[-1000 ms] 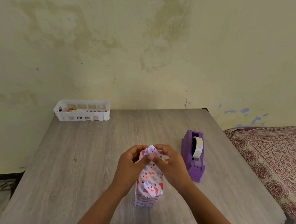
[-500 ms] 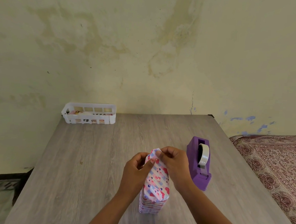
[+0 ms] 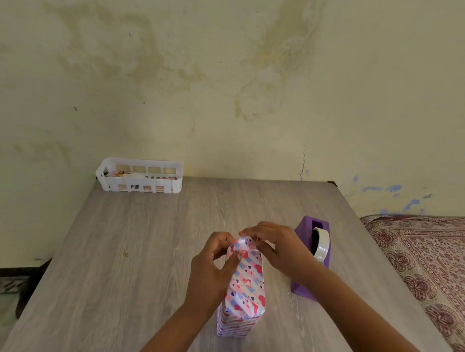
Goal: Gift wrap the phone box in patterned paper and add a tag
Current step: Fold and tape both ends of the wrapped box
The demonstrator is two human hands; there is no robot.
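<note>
Centrally, near edge of table: tall rectangular box wrapped in pink-and-lilac heart-patterned paper, standing upright on end on the grey wood-grain tabletop. Loose paper at its top end is gathered into a crumpled peak. Left hand on the box's left side, fingers curled, thumb and fingertips pinching the paper at the top. Right hand over the top from the right, fingers bent, pinching the same folded paper; both hands meet at the peak. Just right of the box, partly behind the right forearm: purple plastic tape dispenser holding a roll of clear tape. Far left corner, against the stained cream wall: white slotted plastic basket, small colourful items inside, too small to identify. Far right, beyond the table edge: maroon floral-patterned cloth.
</note>
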